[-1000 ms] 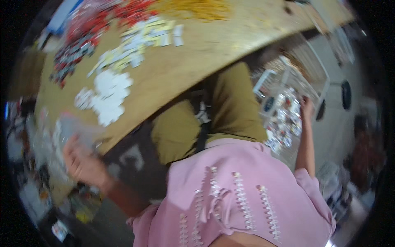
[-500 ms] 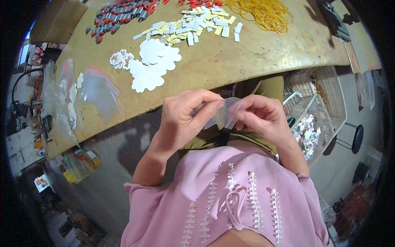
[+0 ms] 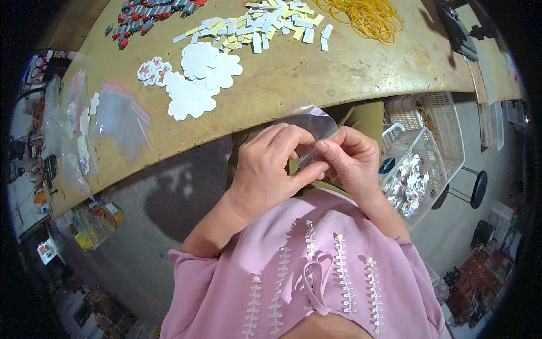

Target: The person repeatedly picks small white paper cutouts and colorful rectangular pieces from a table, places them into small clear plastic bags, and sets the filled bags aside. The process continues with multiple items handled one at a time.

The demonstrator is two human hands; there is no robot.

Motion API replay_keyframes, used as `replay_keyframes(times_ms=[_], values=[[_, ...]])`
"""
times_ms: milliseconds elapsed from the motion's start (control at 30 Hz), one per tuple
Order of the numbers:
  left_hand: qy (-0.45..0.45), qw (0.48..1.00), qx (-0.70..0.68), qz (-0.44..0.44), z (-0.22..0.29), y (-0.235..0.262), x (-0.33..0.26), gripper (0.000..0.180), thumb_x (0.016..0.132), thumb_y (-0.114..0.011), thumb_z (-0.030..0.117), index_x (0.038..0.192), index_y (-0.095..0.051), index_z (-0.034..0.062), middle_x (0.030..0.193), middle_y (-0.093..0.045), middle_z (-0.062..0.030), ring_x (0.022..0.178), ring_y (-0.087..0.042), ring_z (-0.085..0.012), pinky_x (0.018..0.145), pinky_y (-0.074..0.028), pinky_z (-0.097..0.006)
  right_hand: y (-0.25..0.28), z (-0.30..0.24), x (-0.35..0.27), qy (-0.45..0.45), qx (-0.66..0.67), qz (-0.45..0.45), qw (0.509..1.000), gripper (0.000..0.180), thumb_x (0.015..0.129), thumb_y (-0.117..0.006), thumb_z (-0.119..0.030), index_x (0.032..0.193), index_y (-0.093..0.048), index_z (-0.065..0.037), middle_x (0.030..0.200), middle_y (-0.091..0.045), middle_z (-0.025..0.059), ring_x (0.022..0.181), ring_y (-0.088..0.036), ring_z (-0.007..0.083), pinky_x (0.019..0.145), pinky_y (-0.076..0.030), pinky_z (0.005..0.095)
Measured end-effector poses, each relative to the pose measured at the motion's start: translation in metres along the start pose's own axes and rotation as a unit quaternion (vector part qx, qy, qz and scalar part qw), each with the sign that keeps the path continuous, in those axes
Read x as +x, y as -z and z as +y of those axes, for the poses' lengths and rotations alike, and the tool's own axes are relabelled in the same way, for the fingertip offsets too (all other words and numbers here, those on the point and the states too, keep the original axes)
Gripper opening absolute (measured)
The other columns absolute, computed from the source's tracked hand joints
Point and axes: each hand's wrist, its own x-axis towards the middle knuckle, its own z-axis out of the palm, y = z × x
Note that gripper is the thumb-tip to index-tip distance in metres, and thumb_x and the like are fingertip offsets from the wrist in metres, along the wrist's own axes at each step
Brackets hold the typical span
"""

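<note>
In front of my body, just off the table's near edge, both hands hold a small clear plastic bag (image 3: 317, 120). My left hand (image 3: 271, 164) pinches its lower left side, thumb and fingers closed. My right hand (image 3: 353, 161) grips the right side between thumb and bent fingers. The bag's rounded, shiny end stands up beyond my fingertips; its lower part is hidden by them. On the table, a stack of flat clear bags (image 3: 121, 118) with reddish top edges lies at the left. White flower-shaped cards (image 3: 195, 85) are piled nearby, beside smaller printed cutouts (image 3: 153, 72).
Across the table (image 3: 339, 73) lie yellow and white strips (image 3: 259, 28), yellow rubber bands (image 3: 367, 20) and small grey-red parts (image 3: 147, 20). At the right, below table height, stands a white plastic basket (image 3: 451, 152) beside a bin of printed pieces (image 3: 409, 183). Crumpled plastic (image 3: 68, 135) hangs over the left edge.
My left hand has moved right and down, its fingers now close to my right hand. The bag has turned, its rounded end now up and away from me. The view has shifted slightly.
</note>
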Motion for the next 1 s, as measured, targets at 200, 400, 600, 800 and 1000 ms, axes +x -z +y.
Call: replay_keyframes(times_ms=[200, 400, 600, 800, 1000], values=[[-0.07, 0.992, 0.09, 0.058, -0.019, -0.004, -0.002, 0.012, 0.084, -0.081, 0.007, 0.089, -0.07, 0.0084, 0.079, -0.07, -0.0074, 0.072, -0.071, -0.0275, 0.065, -0.057, -0.039, -0.009, -0.009, 0.004, -0.065, -0.083, 0.016, 0.994, 0.013, 0.106, -0.071, -0.011, 0.098, -0.071, -0.002, 0.085, -0.075, 0.0037, 0.065, -0.066, 0.0052, 0.051, -0.048, 0.0186], [-0.073, 0.986, 0.133, 0.066, -0.017, -0.014, -0.002, 0.016, 0.082, -0.078, 0.004, 0.082, -0.063, 0.0097, 0.074, -0.066, -0.0066, 0.068, -0.069, -0.028, 0.061, -0.055, -0.04, -0.006, 0.001, 0.0, -0.067, -0.089, 0.009, 0.994, 0.017, 0.105, -0.066, -0.01, 0.091, -0.065, -0.001, 0.077, -0.068, 0.001, 0.062, -0.062, 0.0049, 0.053, -0.052, 0.0226], [-0.092, 0.971, 0.19, 0.11, -0.023, -0.01, 0.0, 0.017, 0.081, -0.077, 0.005, 0.089, -0.065, 0.0109, 0.073, -0.061, -0.0049, 0.065, -0.067, -0.0266, 0.055, -0.052, -0.039, 0.004, 0.0, -0.002, -0.155, -0.064, -0.037, 0.985, 0.024, 0.106, -0.058, -0.015, 0.086, -0.064, -0.003, 0.071, -0.066, 0.0024, 0.055, -0.063, 0.0083, 0.047, -0.047, 0.0235], [-0.184, 0.971, 0.155, 0.002, -0.017, 0.003, -0.009, 0.014, 0.077, -0.077, 0.007, 0.09, -0.071, 0.0102, 0.073, -0.056, -0.0072, 0.061, -0.06, -0.0283, 0.056, -0.05, -0.041, 0.006, -0.005, 0.0, -0.221, 0.044, -0.047, 0.973, 0.032, 0.107, -0.055, -0.023, 0.084, -0.066, -0.004, 0.065, -0.066, 0.0043, 0.047, -0.062, 0.0135, 0.044, -0.042, 0.0234], [-0.163, 0.977, 0.129, -0.041, -0.022, 0.014, -0.027, 0.018, 0.08, -0.085, 0.008, 0.087, -0.068, 0.007, 0.076, -0.061, -0.007, 0.067, -0.063, -0.0275, 0.059, -0.051, -0.04, 0.0, -0.012, -0.004, 0.129, -0.257, -0.018, 0.958, 0.008, 0.097, -0.068, -0.002, 0.105, -0.071, 0.0, 0.091, -0.074, 0.0119, 0.068, -0.07, 0.0206, 0.059, -0.054, 0.028]])
